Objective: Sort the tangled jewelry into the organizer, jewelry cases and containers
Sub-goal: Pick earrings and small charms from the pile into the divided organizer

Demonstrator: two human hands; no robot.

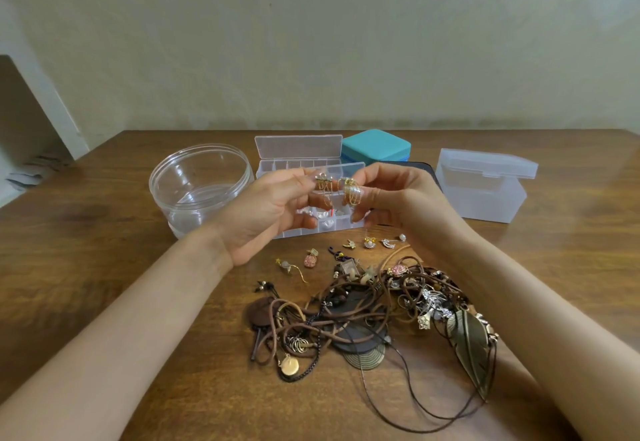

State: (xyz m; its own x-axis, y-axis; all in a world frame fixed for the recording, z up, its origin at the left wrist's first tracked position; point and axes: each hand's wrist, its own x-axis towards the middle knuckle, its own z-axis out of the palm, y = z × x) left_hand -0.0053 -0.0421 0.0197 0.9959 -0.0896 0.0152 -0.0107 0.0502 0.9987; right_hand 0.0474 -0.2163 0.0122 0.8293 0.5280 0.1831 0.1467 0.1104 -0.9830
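Note:
My left hand (pixel 268 210) pinches a gold chain-tassel earring (pixel 324 188), held up above the clear compartment organizer (pixel 346 224). My right hand (pixel 398 198) pinches its matching gold earring (pixel 350 191) right beside it. A tangled pile of cord necklaces and pendants (pixel 374 316) lies on the wooden table in front of me. Several small loose earrings (pixel 369 243) sit between the pile and the organizer, with a pink earring (pixel 310 259) to their left.
A round clear container (pixel 201 184) stands at the left. A second clear organizer (pixel 298 151) with its lid up stands behind the first one. Behind sit a teal jewelry case (pixel 375 146) and a dark case (pixel 420 166). A frosted lidded box (pixel 485 184) is at the right.

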